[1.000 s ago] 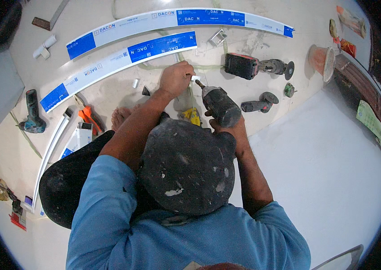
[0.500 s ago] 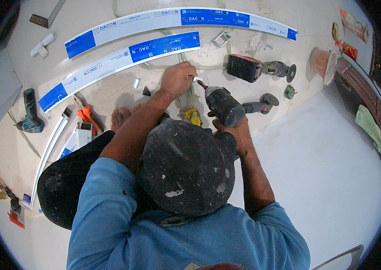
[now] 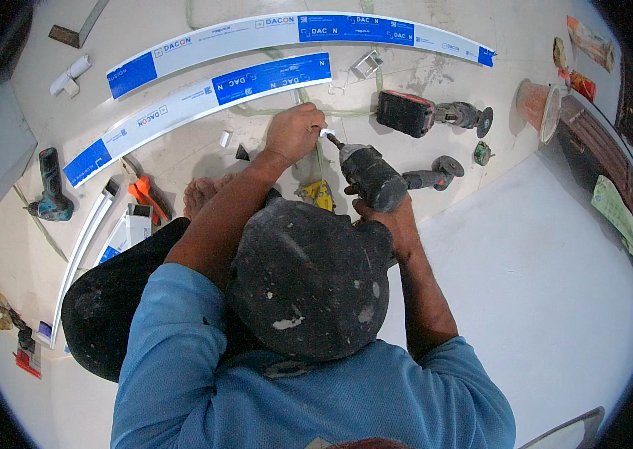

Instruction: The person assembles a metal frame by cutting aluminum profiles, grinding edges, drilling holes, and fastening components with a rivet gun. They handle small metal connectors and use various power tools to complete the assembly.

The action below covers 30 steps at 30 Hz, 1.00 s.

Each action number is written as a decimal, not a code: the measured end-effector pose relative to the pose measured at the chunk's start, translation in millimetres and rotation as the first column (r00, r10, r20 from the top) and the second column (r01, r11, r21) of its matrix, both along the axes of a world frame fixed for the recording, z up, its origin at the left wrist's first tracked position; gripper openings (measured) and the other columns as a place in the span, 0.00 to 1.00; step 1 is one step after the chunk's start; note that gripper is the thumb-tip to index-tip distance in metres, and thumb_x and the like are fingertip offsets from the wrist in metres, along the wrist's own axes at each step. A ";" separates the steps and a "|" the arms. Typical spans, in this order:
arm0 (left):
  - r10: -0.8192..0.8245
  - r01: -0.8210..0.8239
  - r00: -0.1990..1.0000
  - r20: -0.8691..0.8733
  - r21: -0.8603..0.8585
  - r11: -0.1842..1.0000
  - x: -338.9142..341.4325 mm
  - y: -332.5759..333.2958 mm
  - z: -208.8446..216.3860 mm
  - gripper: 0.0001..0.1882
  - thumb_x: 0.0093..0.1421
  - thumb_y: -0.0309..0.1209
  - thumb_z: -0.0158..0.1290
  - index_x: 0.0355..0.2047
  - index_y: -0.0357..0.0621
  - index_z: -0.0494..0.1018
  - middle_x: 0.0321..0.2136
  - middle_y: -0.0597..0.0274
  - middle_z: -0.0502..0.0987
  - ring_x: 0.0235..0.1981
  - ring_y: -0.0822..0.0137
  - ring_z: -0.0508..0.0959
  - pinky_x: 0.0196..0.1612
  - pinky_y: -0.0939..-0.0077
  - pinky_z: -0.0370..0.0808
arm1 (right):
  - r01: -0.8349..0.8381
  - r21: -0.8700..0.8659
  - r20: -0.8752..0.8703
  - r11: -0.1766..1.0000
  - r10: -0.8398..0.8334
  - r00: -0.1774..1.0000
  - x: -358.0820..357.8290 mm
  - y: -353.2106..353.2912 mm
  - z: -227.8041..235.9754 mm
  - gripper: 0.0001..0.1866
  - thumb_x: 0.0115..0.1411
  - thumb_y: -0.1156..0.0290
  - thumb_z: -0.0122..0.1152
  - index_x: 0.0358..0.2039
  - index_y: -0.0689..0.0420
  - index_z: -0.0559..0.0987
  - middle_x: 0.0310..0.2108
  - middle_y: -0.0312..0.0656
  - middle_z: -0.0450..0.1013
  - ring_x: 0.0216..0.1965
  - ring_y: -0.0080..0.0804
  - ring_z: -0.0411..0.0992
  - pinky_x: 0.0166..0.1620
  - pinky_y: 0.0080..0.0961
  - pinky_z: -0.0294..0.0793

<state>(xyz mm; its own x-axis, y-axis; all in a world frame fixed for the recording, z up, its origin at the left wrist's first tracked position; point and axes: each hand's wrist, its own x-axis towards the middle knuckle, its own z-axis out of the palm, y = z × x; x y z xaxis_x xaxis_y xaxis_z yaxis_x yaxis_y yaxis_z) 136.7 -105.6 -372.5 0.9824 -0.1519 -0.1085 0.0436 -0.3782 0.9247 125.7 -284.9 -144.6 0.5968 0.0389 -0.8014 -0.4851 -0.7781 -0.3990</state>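
Note:
My left hand (image 3: 294, 133), stretched forward over the floor, is closed with its fingertips pinched at a small white piece (image 3: 327, 132). My right hand (image 3: 389, 215) is wrapped round a black cordless driver (image 3: 370, 176); the tool's body hides most of the grip. The driver's bit points forward and left, its tip at or against the white piece. Contact is too small to make out. Just beyond my left hand lies a curved strip (image 3: 271, 77) with blue and white film. A yellow tool (image 3: 318, 194), partly hidden by the dark cap, is between my arms.
A longer curved strip (image 3: 279, 34) lies farther off. Two angle grinders (image 3: 457, 114) lie to the right, near an orange-brown bucket (image 3: 538, 106). On the left are a teal cordless drill (image 3: 49, 185) and orange-handled pliers (image 3: 146, 196). A bare foot (image 3: 200, 196) rests nearby.

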 end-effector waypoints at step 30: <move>-0.037 0.035 0.998 0.059 0.035 0.999 -2.3 0.8 -4.0 0.05 0.58 0.23 0.61 0.34 0.46 0.83 0.34 0.58 0.82 0.37 0.53 0.85 0.41 0.57 0.83 | -0.243 -0.006 0.037 0.970 0.244 0.969 30.8 8.7 9.8 0.28 0.60 0.71 0.71 0.61 0.63 0.78 0.47 0.62 0.83 0.51 0.59 0.83 0.54 0.47 0.83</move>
<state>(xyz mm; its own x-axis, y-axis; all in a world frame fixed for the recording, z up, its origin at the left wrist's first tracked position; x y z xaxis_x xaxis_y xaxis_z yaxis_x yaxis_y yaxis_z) 134.4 -104.8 -376.5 0.9812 -0.1846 -0.0556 -0.0253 -0.4095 0.9120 156.5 -276.2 -134.8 0.5992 0.1855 -0.7788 -0.2656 -0.8716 -0.4119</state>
